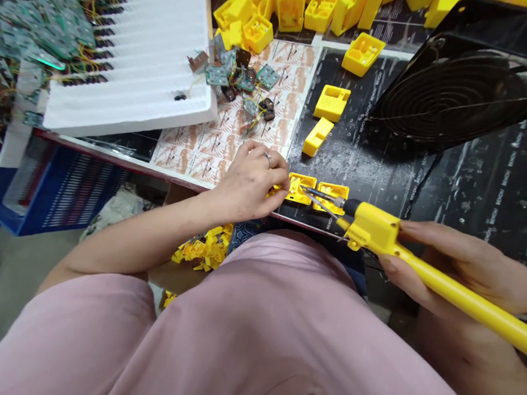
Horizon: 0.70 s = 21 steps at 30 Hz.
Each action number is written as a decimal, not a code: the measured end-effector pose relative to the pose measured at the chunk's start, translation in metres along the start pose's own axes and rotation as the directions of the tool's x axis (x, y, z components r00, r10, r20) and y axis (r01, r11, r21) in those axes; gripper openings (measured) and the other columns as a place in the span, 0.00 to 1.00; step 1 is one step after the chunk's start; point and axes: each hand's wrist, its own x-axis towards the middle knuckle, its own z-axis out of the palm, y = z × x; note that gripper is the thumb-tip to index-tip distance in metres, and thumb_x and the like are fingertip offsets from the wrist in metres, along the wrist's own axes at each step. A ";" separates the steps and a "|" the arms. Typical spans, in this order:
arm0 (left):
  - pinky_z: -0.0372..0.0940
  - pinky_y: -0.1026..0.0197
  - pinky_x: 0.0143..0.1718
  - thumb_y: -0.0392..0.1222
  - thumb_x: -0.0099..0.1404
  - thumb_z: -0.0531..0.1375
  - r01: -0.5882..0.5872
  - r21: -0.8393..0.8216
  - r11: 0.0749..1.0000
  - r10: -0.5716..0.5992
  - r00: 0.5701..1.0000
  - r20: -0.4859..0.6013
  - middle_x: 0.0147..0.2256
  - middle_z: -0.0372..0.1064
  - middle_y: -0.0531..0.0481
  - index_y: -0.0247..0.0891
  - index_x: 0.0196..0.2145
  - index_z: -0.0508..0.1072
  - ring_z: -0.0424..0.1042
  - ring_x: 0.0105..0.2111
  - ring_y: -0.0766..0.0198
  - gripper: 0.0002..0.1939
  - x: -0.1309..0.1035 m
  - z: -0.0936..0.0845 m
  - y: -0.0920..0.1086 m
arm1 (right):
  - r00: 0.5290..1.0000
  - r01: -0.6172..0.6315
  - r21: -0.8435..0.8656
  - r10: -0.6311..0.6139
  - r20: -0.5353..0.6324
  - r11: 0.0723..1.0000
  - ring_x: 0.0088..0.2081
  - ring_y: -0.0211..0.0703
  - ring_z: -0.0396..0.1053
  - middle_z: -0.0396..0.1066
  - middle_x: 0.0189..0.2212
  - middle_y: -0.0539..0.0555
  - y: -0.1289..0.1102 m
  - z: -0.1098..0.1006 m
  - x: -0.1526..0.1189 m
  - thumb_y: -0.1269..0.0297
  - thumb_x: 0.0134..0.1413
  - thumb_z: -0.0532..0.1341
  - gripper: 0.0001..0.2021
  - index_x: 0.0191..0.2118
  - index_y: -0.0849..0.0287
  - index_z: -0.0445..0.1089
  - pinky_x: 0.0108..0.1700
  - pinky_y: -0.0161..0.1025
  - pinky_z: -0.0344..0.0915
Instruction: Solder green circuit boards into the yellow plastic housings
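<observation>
My right hand [479,267] grips a yellow soldering iron [376,225], with thumb and fingers either side of its body. The metal tip, with a thin feed tube beside it, points left and reaches over an open yellow plastic case [308,181] near the table's front edge. Whether the tip touches the case, I cannot tell. My left hand [256,179], a ring on one finger, has its fingertips closed on that case's left side. A bit of yellow shows beneath these fingers. Just right of this case lies a second open yellow case [332,189], partly behind the iron's tip.
Farther back lie loose yellow cases [331,103] and a yellow pile [290,7]. A black fan [451,96] stands at right. Circuit boards with wires [244,79] lie beside a white foam tray [161,46]. Below left are a blue crate [66,178] and a box of yellow parts [206,247].
</observation>
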 end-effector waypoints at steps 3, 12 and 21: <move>0.58 0.46 0.55 0.40 0.66 0.57 0.018 0.032 0.999 -0.019 0.999 0.042 0.40 0.77 0.47 0.39 0.32 0.78 0.70 0.43 0.55 0.10 0.003 0.001 0.002 | 0.978 0.194 0.127 -0.202 0.050 0.973 0.26 0.42 0.77 0.80 0.30 0.50 0.005 0.003 0.006 0.60 0.58 0.69 0.09 0.44 0.50 0.76 0.30 0.36 0.78; 0.58 0.42 0.52 0.40 0.63 0.55 -0.057 0.163 0.985 0.034 0.990 0.139 0.37 0.75 0.44 0.39 0.30 0.78 0.68 0.44 0.50 0.11 0.019 -0.004 0.006 | 0.894 0.400 0.137 -0.419 0.158 0.906 0.25 0.34 0.76 0.75 0.23 0.50 0.001 0.008 0.033 0.61 0.64 0.66 0.10 0.31 0.56 0.70 0.28 0.26 0.73; 0.60 0.46 0.47 0.40 0.59 0.56 -0.062 0.202 0.977 0.025 0.983 0.181 0.34 0.74 0.45 0.39 0.27 0.76 0.69 0.42 0.51 0.09 0.026 -0.006 0.009 | 0.878 0.400 0.064 -0.402 0.260 0.914 0.26 0.33 0.75 0.76 0.26 0.49 0.001 -0.012 0.042 0.58 0.68 0.60 0.12 0.32 0.54 0.70 0.30 0.28 0.73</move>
